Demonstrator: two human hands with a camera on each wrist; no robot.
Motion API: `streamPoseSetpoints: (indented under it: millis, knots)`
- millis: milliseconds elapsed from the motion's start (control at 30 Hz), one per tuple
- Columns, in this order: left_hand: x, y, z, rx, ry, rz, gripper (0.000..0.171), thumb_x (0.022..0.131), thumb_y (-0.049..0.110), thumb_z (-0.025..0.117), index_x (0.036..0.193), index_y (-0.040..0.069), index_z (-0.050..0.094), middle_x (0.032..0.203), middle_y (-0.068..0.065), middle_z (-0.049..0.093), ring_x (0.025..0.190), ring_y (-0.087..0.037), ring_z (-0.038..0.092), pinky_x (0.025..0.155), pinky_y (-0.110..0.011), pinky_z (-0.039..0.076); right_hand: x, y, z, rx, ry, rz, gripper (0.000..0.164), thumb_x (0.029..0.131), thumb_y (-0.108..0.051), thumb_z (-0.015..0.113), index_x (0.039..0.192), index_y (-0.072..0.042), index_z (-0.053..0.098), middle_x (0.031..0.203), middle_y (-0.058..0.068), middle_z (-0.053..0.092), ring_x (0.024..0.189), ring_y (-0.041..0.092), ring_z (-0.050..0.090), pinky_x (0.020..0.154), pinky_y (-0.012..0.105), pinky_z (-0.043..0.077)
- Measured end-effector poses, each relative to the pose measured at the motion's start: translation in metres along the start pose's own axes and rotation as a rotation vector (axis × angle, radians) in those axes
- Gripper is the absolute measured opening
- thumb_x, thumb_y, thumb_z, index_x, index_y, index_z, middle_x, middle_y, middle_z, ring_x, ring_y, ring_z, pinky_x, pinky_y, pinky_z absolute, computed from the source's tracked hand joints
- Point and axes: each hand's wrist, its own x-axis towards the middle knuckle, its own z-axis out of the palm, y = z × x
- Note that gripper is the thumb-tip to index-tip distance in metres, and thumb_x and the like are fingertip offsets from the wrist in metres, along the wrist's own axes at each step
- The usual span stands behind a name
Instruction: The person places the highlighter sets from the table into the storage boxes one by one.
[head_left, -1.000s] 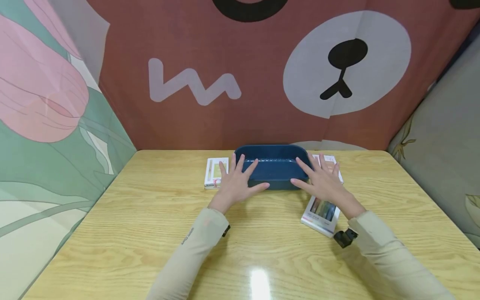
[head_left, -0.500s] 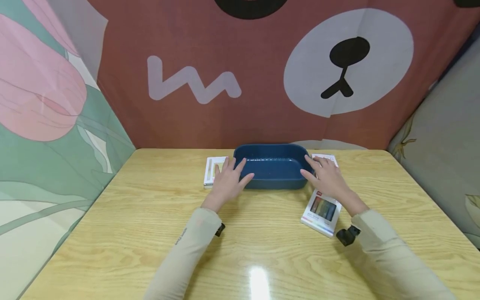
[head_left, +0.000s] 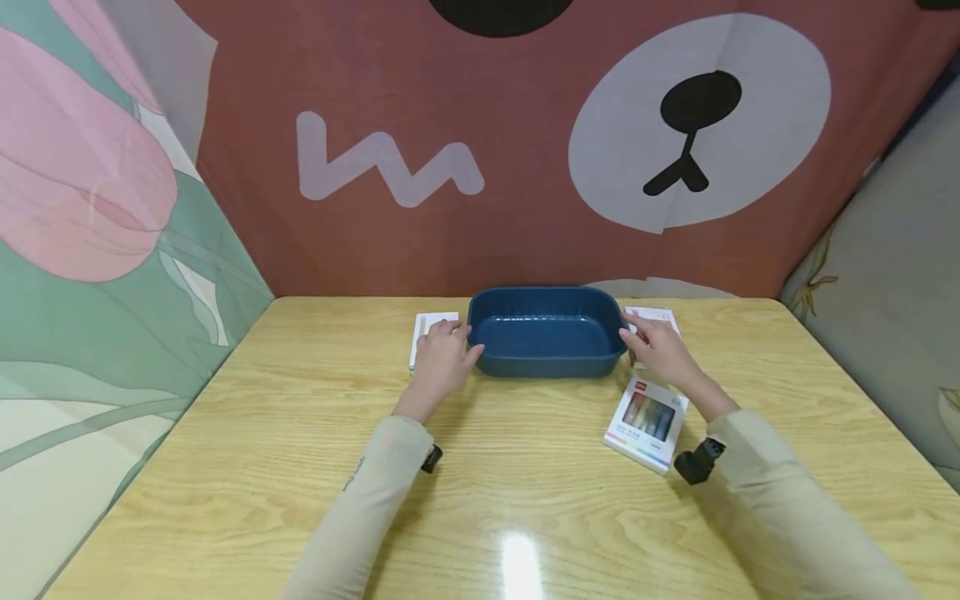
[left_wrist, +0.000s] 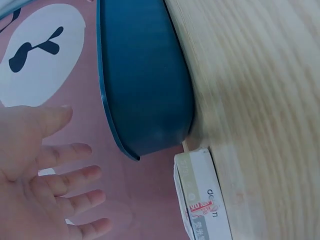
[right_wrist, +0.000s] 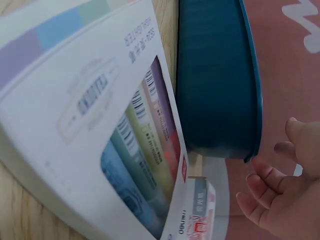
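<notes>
A dark blue rectangular bin (head_left: 551, 367) with rounded corners stands at the back of the table. Beside its left end is my left hand (head_left: 441, 363); in the left wrist view its fingers are spread and loosely straight, apart from the bin wall (left_wrist: 145, 85). At the right end, my right hand (head_left: 663, 354) has fingertips by the rim, slightly bent; whether they touch cannot be told. Below that hand lies a white box of highlighters (head_left: 647, 423) with a window showing coloured pens. Other white boxes lie partly hidden behind the left hand (head_left: 423, 323) and right hand (head_left: 660, 313).
The wooden table (head_left: 262, 467) spreads out in front of the bin. Behind it rises a red-brown cloth backdrop (head_left: 450, 250) with a bear face. Patterned cloth (head_left: 885, 275) hangs at the right side.
Both hands have moved outward from over the bin to its two ends, and their spread fingers have drawn in. The bin and boxes have stayed put.
</notes>
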Motion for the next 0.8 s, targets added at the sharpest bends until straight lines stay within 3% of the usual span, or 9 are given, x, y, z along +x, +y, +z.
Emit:
streamPoseSetpoints:
  millis: [167,400,667,800]
  knots:
    - [0.0,-0.005,0.0,-0.027,0.057,-0.018,0.039,0.086,0.033,0.058,0.112,0.004,0.062,0.119,-0.013,0.054,0.113,-0.03,0.042,0.085,-0.048,0.037,0.004,0.01,0.001,0.046,-0.012,0.084,0.037,0.092,-0.01,0.049,0.122,0.011,0.048,0.051,-0.002,0.033,0.046,0.012,0.032,0.045,0.026,0.028]
    - [0.0,-0.01,0.003,-0.027,0.106,-0.08,0.04,0.081,0.031,0.065,0.106,0.0,0.064,0.114,-0.017,0.055,0.11,-0.032,0.044,0.079,-0.048,0.038,0.005,0.022,0.0,0.099,-0.071,0.215,0.041,0.093,-0.014,0.049,0.126,0.01,0.044,0.063,0.013,0.052,0.052,0.015,0.04,0.045,0.028,0.033]
    - [0.004,-0.023,0.008,-0.017,0.038,-0.175,0.051,0.081,0.036,0.063,0.113,-0.003,0.059,0.118,-0.021,0.052,0.109,-0.035,0.045,0.081,-0.05,0.039,0.01,0.021,0.003,0.071,-0.092,0.254,0.04,0.091,-0.011,0.051,0.125,0.01,0.044,0.071,0.016,0.056,0.061,0.02,0.046,0.051,0.028,0.037]
    - [0.005,-0.028,0.008,-0.055,0.009,-0.224,0.056,0.08,0.039,0.064,0.112,-0.006,0.058,0.114,-0.022,0.053,0.104,-0.037,0.047,0.078,-0.05,0.042,0.013,0.02,0.004,0.101,-0.089,0.272,0.04,0.09,-0.01,0.052,0.124,0.01,0.044,0.074,0.02,0.057,0.062,0.02,0.047,0.053,0.028,0.038]
